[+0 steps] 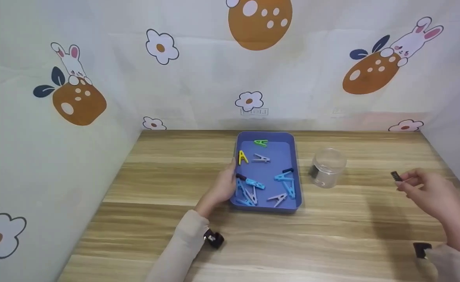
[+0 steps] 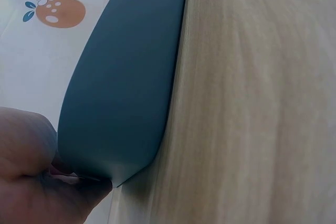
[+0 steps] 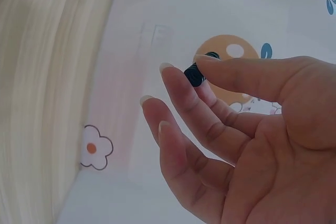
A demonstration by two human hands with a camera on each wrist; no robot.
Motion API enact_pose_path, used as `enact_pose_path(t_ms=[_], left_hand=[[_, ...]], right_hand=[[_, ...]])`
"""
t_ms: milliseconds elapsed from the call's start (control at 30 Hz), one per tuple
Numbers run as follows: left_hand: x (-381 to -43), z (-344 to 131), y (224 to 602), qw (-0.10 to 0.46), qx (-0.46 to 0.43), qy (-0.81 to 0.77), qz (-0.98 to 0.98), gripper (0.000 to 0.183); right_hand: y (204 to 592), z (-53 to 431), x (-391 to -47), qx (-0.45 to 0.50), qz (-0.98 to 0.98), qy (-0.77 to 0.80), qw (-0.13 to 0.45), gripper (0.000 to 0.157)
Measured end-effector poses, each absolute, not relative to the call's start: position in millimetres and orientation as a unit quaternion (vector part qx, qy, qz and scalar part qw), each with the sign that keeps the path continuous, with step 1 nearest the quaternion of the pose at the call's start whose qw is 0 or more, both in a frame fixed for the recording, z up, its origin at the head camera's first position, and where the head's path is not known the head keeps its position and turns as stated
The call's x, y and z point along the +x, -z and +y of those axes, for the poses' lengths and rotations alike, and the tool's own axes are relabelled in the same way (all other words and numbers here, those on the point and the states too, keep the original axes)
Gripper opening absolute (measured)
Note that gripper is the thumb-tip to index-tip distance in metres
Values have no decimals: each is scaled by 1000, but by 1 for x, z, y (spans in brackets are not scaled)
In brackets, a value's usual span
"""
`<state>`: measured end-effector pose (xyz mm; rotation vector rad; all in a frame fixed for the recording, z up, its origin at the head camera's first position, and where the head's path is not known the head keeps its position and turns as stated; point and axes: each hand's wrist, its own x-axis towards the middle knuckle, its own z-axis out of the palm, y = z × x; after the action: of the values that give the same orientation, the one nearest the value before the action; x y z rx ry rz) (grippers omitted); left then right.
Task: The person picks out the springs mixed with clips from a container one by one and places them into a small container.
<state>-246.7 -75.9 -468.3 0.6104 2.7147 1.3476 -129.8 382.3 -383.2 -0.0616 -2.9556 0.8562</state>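
Note:
My left hand grips the left wall of a blue plastic tray, thumb and fingers at its rim; the left wrist view shows the tray's outer wall close up. Inside lie several clothespins: green, yellow, lavender and light blue, along with small dark pieces. Off to the right, my right hand pinches a small black ribbed cylinder between thumb and index finger, above the table. The other fingers are loosely bent.
A clear plastic jar stands just right of the tray, with a dark patch low on its left side. The wood-grain table meets a printed cloth backdrop at the back and on both sides.

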Motion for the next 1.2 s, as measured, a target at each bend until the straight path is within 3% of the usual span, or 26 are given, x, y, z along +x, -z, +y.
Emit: enact_pose_path(t_ms=[667, 900, 1200], left_hand=[[-246, -76, 466, 32, 193, -426, 884, 52], [-249, -77, 473, -11, 225, -413, 882, 50], [-247, -76, 469, 36, 198, -436, 877, 51]], right_hand=[[383, 355, -157, 8, -943, -334, 6, 25], [383, 343, -165, 13, -945, -327, 14, 25], [385, 329, -179, 5, -944, -329, 23, 28]])
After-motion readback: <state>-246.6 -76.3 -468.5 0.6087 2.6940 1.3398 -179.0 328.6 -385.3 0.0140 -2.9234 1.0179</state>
